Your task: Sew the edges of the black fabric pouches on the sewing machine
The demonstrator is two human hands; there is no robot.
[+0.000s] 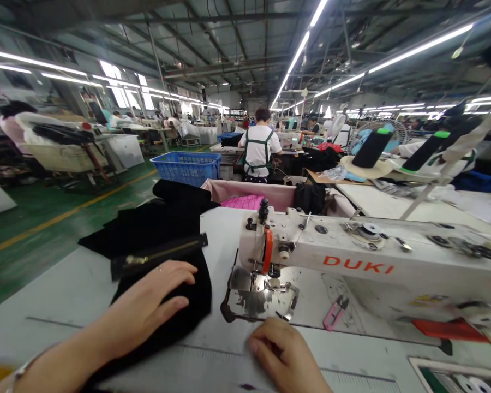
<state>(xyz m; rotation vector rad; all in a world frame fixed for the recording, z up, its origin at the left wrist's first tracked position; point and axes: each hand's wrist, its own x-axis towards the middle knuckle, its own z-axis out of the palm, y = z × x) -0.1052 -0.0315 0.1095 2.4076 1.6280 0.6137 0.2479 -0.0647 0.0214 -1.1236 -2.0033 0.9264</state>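
Note:
My left hand (157, 292) lies with fingers stretched out and thumb apart on a black fabric piece (198, 284) at the left of the sewing machine (311, 245). Just beyond its fingers, a black zipper (163, 255) with a gold-coloured pull crosses the cloth at a slant. My right hand (286, 349) rests on the table in front of the metal needle plate (265, 303), its fingers curled in; whatever they may hold is hidden. To the right of the plate lie pink thread snips (335, 314).
A stack of black fabric (143, 221) covers the table's far left. Behind the machine stands a pink-lined bin (278, 195) holding pink striped cloth. Black thread cones (371, 148) stand at right. A blue basket (186, 166) and a seated co-worker (258, 147) are farther off.

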